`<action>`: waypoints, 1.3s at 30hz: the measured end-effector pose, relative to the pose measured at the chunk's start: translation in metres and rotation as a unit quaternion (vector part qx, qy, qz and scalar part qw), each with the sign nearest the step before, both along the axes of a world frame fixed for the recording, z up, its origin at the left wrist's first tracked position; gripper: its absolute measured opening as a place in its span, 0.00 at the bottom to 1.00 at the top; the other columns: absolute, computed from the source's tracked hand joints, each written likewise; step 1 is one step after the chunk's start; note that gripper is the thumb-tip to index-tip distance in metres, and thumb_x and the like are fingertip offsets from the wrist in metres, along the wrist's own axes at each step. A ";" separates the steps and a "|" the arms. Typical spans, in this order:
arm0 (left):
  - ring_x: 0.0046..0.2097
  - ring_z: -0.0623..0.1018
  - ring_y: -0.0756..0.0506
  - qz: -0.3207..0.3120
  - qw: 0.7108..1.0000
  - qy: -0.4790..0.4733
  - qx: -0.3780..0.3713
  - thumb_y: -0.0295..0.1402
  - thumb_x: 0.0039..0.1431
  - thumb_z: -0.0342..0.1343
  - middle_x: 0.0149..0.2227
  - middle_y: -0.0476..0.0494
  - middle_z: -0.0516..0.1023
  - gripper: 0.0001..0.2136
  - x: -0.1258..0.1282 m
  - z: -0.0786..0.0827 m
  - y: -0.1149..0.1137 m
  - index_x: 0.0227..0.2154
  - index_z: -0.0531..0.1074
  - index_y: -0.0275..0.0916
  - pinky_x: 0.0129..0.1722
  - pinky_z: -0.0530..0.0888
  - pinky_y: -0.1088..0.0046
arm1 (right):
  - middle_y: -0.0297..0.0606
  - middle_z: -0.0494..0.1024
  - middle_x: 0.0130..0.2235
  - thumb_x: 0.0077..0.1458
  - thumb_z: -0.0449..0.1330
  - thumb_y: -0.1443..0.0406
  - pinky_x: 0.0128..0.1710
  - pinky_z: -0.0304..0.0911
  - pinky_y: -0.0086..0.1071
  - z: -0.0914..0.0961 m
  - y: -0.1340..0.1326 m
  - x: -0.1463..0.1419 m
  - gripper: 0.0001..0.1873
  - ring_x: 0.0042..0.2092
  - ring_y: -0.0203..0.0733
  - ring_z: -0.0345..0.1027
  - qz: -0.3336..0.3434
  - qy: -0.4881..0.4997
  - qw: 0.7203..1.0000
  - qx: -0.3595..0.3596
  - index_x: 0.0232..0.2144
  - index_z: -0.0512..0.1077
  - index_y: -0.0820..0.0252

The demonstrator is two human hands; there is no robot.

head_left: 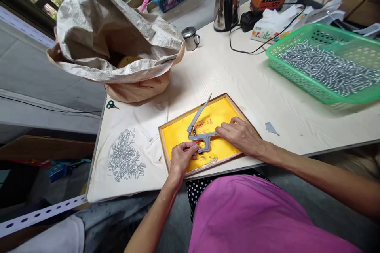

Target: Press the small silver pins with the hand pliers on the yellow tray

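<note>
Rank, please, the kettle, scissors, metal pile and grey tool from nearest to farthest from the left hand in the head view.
1. Grey tool, beside the left hand
2. Metal pile, left
3. Scissors, beyond the pile
4. Kettle, far back

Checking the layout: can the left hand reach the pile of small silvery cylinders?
Probably yes: the left hand is near the pile, with only the yellow-bottomed rectangular tray's low brown rim standing between.
</note>
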State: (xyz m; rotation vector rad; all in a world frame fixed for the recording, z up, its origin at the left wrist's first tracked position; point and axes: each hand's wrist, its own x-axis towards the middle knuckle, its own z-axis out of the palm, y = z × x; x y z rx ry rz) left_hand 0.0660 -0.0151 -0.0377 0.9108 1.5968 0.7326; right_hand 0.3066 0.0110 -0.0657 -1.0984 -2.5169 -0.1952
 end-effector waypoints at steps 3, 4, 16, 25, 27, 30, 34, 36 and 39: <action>0.19 0.71 0.54 -0.022 0.999 0.016 -0.017 0.40 0.40 0.70 0.18 0.51 0.74 0.15 0.000 0.000 0.003 0.23 0.75 0.33 0.22 0.69 0.80 | 0.33 0.71 0.29 0.65 0.48 0.73 0.39 0.48 0.35 0.001 0.000 0.000 0.12 0.29 0.39 0.58 0.003 0.000 1.000 -0.001 0.34 0.69 0.59; 0.19 0.71 0.54 -0.028 0.999 0.022 -0.026 0.40 0.40 0.70 0.17 0.51 0.73 0.15 -0.001 0.000 0.004 0.23 0.75 0.34 0.21 0.69 0.80 | 0.33 0.71 0.29 0.65 0.48 0.73 0.39 0.48 0.35 0.001 0.000 0.000 0.12 0.29 0.39 0.58 0.004 -0.002 1.000 -0.003 0.34 0.69 0.60; 0.18 0.69 0.54 -0.130 0.983 0.107 -0.077 0.39 0.48 0.65 0.16 0.52 0.70 0.12 -0.005 -0.006 0.012 0.21 0.72 0.35 0.21 0.67 0.79 | 0.35 0.74 0.33 0.67 0.46 0.72 0.40 0.47 0.35 -0.001 0.001 0.000 0.13 0.30 0.37 0.58 0.012 -0.022 0.996 -0.080 0.36 0.69 0.59; 0.16 0.64 0.55 -0.134 0.974 0.146 -0.109 0.40 0.50 0.64 0.12 0.54 0.67 0.13 0.002 0.003 0.007 0.20 0.72 0.35 0.19 0.61 0.79 | 0.39 0.76 0.37 0.68 0.51 0.59 0.40 0.47 0.38 -0.001 0.005 -0.003 0.14 0.37 0.42 0.64 -0.025 -0.041 0.989 -0.137 0.36 0.72 0.59; 0.16 0.64 0.55 -0.130 0.974 0.144 -0.113 0.40 0.50 0.64 0.12 0.53 0.67 0.14 0.004 0.005 0.007 0.18 0.71 0.35 0.19 0.60 0.79 | 0.43 0.76 0.45 0.64 0.56 0.55 0.42 0.49 0.39 0.004 0.008 -0.001 0.14 0.44 0.46 0.66 -0.020 -0.029 0.989 -0.141 0.41 0.73 0.59; 0.16 0.65 0.54 -0.118 0.975 0.144 -0.118 0.39 0.49 0.65 0.12 0.53 0.67 0.14 0.005 0.006 0.006 0.18 0.71 0.35 0.19 0.62 0.79 | 0.51 0.67 0.61 0.57 0.62 0.49 0.49 0.53 0.45 0.011 0.022 0.004 0.29 0.56 0.57 0.61 0.002 -0.027 0.992 -0.124 0.53 0.69 0.61; 0.17 0.66 0.54 -0.093 0.979 0.143 -0.110 0.40 0.48 0.66 0.13 0.53 0.68 0.14 0.004 0.002 0.002 0.19 0.72 0.35 0.20 0.63 0.78 | 0.55 0.59 0.66 0.49 0.64 0.44 0.54 0.53 0.54 0.010 0.050 0.003 0.44 0.64 0.66 0.50 0.048 -0.066 0.988 -0.134 0.60 0.63 0.63; 0.17 0.66 0.54 -0.082 0.981 0.138 -0.109 0.40 0.47 0.67 0.13 0.53 0.68 0.14 0.005 0.001 0.001 0.20 0.73 0.35 0.20 0.64 0.79 | 0.55 0.61 0.65 0.47 0.63 0.42 0.54 0.54 0.55 0.006 0.064 0.001 0.46 0.63 0.67 0.51 0.062 -0.085 0.982 -0.155 0.61 0.63 0.63; 0.17 0.66 0.54 -0.070 0.983 0.131 -0.109 0.39 0.47 0.67 0.14 0.53 0.68 0.13 0.009 0.003 0.001 0.20 0.73 0.34 0.20 0.63 0.79 | 0.55 0.64 0.63 0.44 0.64 0.40 0.54 0.55 0.56 0.003 0.076 -0.001 0.49 0.61 0.66 0.53 0.076 -0.090 0.979 -0.169 0.61 0.64 0.63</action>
